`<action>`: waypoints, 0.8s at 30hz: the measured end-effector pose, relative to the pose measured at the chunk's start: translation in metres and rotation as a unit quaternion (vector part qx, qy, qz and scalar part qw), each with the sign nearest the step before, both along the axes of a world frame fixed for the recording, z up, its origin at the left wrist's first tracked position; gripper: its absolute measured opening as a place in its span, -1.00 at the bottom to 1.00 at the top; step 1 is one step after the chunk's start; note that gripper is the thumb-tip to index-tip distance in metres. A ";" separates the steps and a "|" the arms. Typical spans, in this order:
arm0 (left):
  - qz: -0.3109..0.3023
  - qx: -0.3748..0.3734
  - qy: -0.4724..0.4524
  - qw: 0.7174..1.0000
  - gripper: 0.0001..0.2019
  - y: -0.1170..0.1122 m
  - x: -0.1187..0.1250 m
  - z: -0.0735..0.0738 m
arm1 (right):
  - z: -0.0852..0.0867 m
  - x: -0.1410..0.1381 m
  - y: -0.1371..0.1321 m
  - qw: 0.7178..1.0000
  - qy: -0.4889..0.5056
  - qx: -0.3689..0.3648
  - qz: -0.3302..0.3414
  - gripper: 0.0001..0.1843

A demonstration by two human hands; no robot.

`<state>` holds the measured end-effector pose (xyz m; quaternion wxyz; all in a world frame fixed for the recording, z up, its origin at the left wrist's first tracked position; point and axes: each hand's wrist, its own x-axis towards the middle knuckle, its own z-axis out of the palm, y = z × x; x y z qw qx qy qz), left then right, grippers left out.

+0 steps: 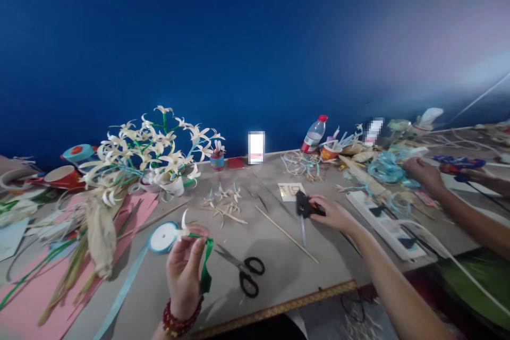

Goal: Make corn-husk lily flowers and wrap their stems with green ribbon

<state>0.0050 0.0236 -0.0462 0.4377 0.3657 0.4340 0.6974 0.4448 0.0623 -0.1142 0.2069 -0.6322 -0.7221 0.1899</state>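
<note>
My left hand (186, 260), with a red bead bracelet at the wrist, pinches a small white-petalled flower (184, 221). A strip of green ribbon (206, 268) hangs from the flower's stem beside the fingers. Over on the right, my right hand (329, 211) is closed around the handle of a black glue gun (304, 205), which has a clear glue stick (304, 231) showing below it. Between the hands lie black-handled scissors (245, 271), and a spool of light blue ribbon (163, 237) is just left of my left hand.
White flowers in a pot (172, 185) stand at the back left, above pink paper (135, 218). Loose petals (225, 204) and a thin stick (287, 234) lie mid-table. A bottle (314, 135) and power strip (384, 226) are to the right, near another person's hands (424, 172).
</note>
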 end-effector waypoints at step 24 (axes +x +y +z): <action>-0.064 0.000 -0.018 0.998 -0.77 0.000 0.005 -0.003 | 0.035 0.007 0.012 0.976 0.175 -0.127 -0.005 -0.36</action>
